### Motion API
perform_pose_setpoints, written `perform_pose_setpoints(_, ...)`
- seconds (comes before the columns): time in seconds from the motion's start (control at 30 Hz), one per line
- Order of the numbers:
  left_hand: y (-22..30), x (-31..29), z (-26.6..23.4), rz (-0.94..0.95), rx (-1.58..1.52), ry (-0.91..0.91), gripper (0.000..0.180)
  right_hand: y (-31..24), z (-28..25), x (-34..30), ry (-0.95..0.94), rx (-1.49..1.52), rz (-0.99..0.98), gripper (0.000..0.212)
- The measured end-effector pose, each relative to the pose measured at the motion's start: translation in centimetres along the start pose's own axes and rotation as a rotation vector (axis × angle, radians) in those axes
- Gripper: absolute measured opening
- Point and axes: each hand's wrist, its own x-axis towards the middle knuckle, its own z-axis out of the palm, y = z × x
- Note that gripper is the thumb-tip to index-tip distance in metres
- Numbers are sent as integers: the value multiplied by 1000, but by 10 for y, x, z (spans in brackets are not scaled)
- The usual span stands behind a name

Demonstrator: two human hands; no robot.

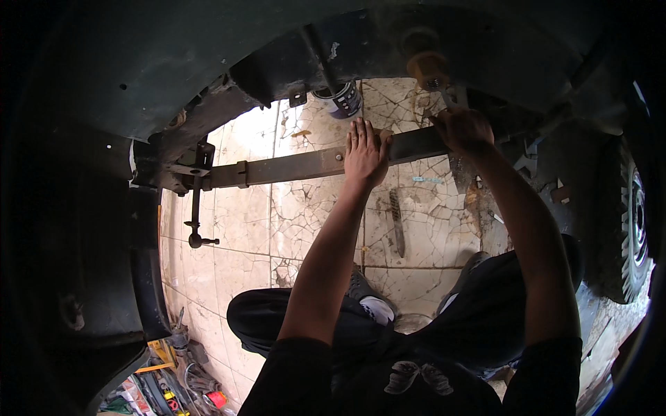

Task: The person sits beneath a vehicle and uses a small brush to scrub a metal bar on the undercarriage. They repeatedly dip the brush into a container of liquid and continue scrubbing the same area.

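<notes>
My left hand [366, 158] lies flat, fingers stretched out, across the long dark metal leaf spring [295, 166] that runs across the view under a vehicle. Farther right, my right hand [467, 132] is closed around what looks like a metal wrench [451, 99], mostly hidden by the fingers. Just above that hand is a rusty round fitting [427, 71] with a threaded part. A bolt head [339, 157] shows on the spring beside my left fingers, and a metal clip [242, 174] wraps it farther left.
Beyond the spring stands a paint can [340, 102]. A flat file-like tool [397, 222] lies on cracked floor tiles [305, 229]. A rod with a ball joint [196, 239] hangs at left. Tools and parts [166, 388] sit lower left; a tyre [630, 229] is at right.
</notes>
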Motion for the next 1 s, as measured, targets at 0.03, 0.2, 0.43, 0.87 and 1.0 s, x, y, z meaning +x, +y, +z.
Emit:
perform_pose_setpoints(0.03,2,-3,3,27,31,27,83,0,-2,0,-53,-13,14,47)
perform_pose_setpoints(0.2,15,-22,-11,177,131,139,79,2,-8,1,-151,-9,40,48)
perform_pose_setpoints(0.43,21,-69,-5,124,61,14,82,1,-13,1,-157,-39,28,48)
perform_pose_setpoints(0.87,-2,-82,-1,154,-5,56,79,2,-12,-5,-87,-36,69,50)
perform_pose_setpoints(1.0,-4,-51,-21,51,5,-21,85,-3,-15,2,-167,-4,35,50)
